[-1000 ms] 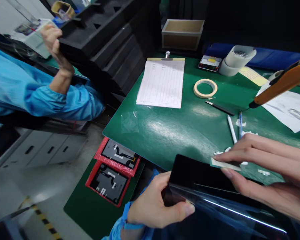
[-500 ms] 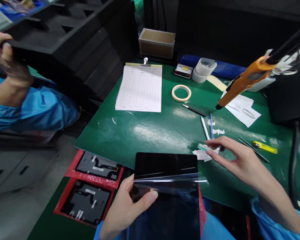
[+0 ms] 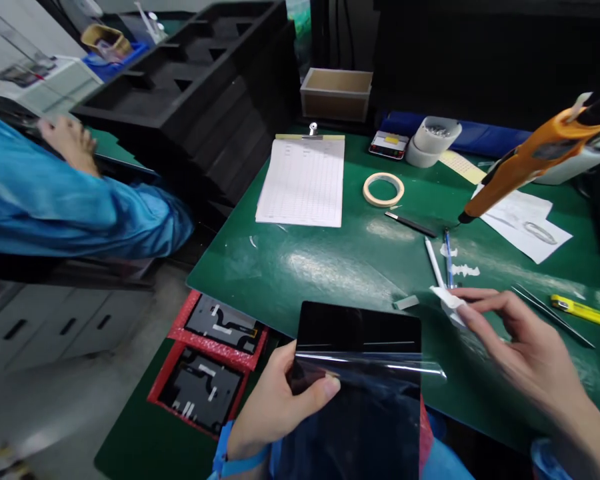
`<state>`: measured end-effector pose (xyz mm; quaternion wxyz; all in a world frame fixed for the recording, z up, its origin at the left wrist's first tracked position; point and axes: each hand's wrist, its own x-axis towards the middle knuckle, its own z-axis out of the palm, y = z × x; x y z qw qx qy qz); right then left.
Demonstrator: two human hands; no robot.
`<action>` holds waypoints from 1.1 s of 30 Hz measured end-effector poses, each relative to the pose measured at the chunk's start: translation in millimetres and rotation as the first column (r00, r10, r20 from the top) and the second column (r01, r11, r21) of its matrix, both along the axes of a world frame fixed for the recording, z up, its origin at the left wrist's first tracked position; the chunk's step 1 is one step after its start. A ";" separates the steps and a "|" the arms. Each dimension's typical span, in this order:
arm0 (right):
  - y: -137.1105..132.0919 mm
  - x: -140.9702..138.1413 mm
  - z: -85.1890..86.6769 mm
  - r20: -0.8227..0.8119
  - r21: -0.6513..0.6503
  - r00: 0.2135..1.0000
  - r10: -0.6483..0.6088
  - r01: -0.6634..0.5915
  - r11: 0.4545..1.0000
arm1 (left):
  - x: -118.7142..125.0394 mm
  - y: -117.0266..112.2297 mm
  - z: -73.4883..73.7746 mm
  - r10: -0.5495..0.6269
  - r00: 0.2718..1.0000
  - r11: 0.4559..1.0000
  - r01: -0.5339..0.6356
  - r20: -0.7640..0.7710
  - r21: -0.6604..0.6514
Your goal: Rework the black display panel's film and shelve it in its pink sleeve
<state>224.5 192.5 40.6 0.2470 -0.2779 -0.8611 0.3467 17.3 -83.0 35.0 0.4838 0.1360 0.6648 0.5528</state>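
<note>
My left hand (image 3: 280,407) grips the left edge of a black tablet screen (image 3: 357,327), thumb on its front. A clear film (image 3: 380,363) across the screen is curled back at its upper edge and sticks out past the right side. Between the thumb and fingers of my right hand (image 3: 520,340) is a crumpled white wipe (image 3: 450,303), just above the table. A small pale strip with a green end (image 3: 405,303) lies behind the screen. Near the wipe are a white pen (image 3: 434,263) and a thin blue pen-like stick (image 3: 449,260).
An orange electric screwdriver (image 3: 530,160) hangs at right. Tweezers (image 3: 553,315), a yellow cutter (image 3: 583,311), a tape roll (image 3: 383,190) and a clipboard (image 3: 303,180) lie on the green table. Black trays (image 3: 195,113) are stacked left, near a co-worker's sleeve (image 3: 80,193). Red-wrapped panels (image 3: 203,387) lie below.
My right hand has let go of the green-ended strip, moved right and picked up the white wipe. The co-worker's hand has left the black trays. The view has shifted left.
</note>
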 end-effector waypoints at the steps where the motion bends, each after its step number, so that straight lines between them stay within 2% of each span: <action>1: -2.5 -3.1 7.0 -0.045 -0.083 0.998 -0.034 0.030 0.996 | -0.7 -0.1 -1.8 -0.021 1.000 1.000 0.021 0.014 0.020; 4: -6.9 -14.2 29.3 -0.082 -0.266 0.997 -0.001 -0.021 0.964 | -2.9 -0.8 -6.7 -0.079 0.996 0.995 0.077 0.036 0.064; 8: -3.3 -28.5 47.3 -0.005 -0.277 0.956 0.293 -0.283 0.918 | -2.1 -1.6 -9.5 -0.131 0.990 0.989 0.127 0.052 0.071; 11: 1.8 -35.6 50.2 0.023 -0.284 0.901 0.434 -0.410 0.867 | 0.7 -1.5 -8.9 -0.147 0.986 0.985 0.139 0.082 0.097; 14: 4.6 -40.7 49.5 0.057 -0.352 0.870 0.490 -0.442 0.825 | 1.9 1.2 -6.4 -0.166 0.983 0.981 0.157 0.075 0.113; 20: -1.1 -58.4 47.1 0.055 -0.387 0.822 0.567 -0.505 0.771 | 2.3 14.0 2.1 -0.313 0.949 0.938 0.312 -0.015 0.149; 26: -21.4 -96.7 39.1 0.024 -0.315 0.779 0.626 -0.589 0.744 | 7.1 24.2 3.1 -0.382 0.924 0.911 0.371 0.028 0.179; 30: -34.0 -117.5 39.9 0.042 -0.128 0.753 0.657 -0.648 0.751 | 13.0 26.8 -0.3 -0.386 0.919 0.911 0.367 0.077 0.186; 33: -28.6 -116.5 49.1 0.020 -0.028 0.777 0.629 -0.629 0.777 | 16.1 23.8 -2.0 -0.385 0.920 0.912 0.367 0.078 0.182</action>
